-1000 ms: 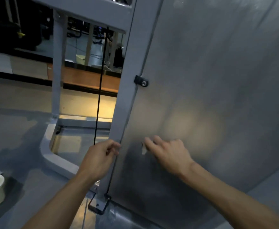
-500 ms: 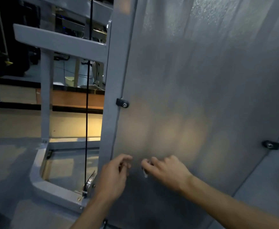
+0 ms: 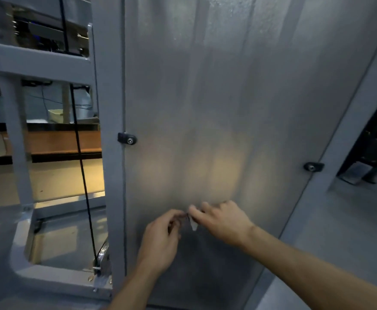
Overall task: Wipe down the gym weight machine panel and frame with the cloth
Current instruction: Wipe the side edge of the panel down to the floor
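A tall frosted grey panel [image 3: 216, 97] of the weight machine fills the middle of the head view, bolted to a grey upright frame post [image 3: 111, 108]. In front of its lower part my right hand [image 3: 223, 220] pinches a small white scrap of cloth [image 3: 193, 223] that hangs from its fingertips. My left hand [image 3: 160, 240] has its fingers curled and its fingertips meet the same scrap beside the right hand; how firmly it holds is hard to tell.
A black bolt clip [image 3: 127, 138] sits on the panel's left edge and another [image 3: 313, 166] on its right edge. A black cable [image 3: 82, 166] runs down left of the post to a pulley [image 3: 103, 256]. The grey base frame [image 3: 24, 260] lies on the floor at left.
My left hand has left the frame post and moved right to meet my right hand at the white scrap. The view has shifted right and up along the panel.
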